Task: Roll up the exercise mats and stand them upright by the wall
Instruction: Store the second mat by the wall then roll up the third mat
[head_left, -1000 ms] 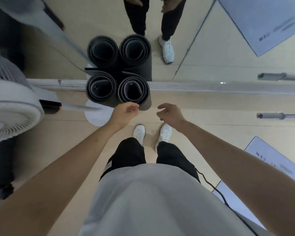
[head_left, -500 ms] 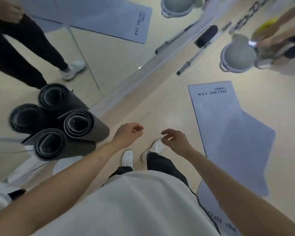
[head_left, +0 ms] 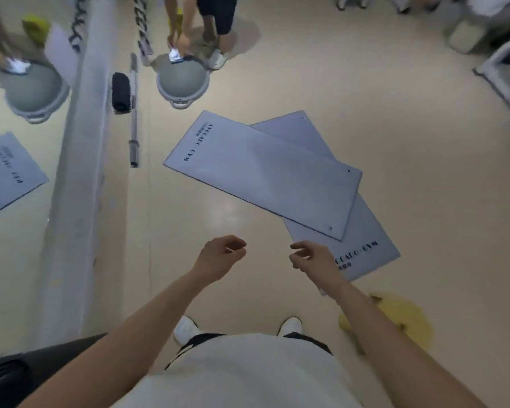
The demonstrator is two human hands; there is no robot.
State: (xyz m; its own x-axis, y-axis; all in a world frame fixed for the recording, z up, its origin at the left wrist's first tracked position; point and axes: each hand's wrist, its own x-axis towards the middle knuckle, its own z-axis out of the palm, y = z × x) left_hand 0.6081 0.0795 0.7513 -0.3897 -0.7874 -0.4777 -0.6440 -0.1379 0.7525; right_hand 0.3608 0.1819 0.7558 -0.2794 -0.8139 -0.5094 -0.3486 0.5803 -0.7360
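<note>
Two flat grey exercise mats lie crossed on the beige floor ahead of me. The upper mat [head_left: 265, 172] rests diagonally over the lower mat [head_left: 365, 245], both with dark lettering at one end. My left hand [head_left: 218, 257] hangs in the air with loosely curled fingers and holds nothing. My right hand [head_left: 314, 257] hovers above the near corner of the lower mat, fingers also relaxed and empty. The mirrored wall [head_left: 71, 187] runs along the left. The rolled mats are out of view.
A barbell [head_left: 133, 119] with a black pad [head_left: 120, 92] lies by the mirror's base. A grey half-ball trainer [head_left: 183, 81] sits beyond, with another person [head_left: 215, 25] bending over it. A yellow object [head_left: 395, 319] lies at my right. Metal frames stand far right.
My view has swung right, away from the two rolled mats standing at the mirror, to the flat mats on the floor. Both hands stay empty in front of me.
</note>
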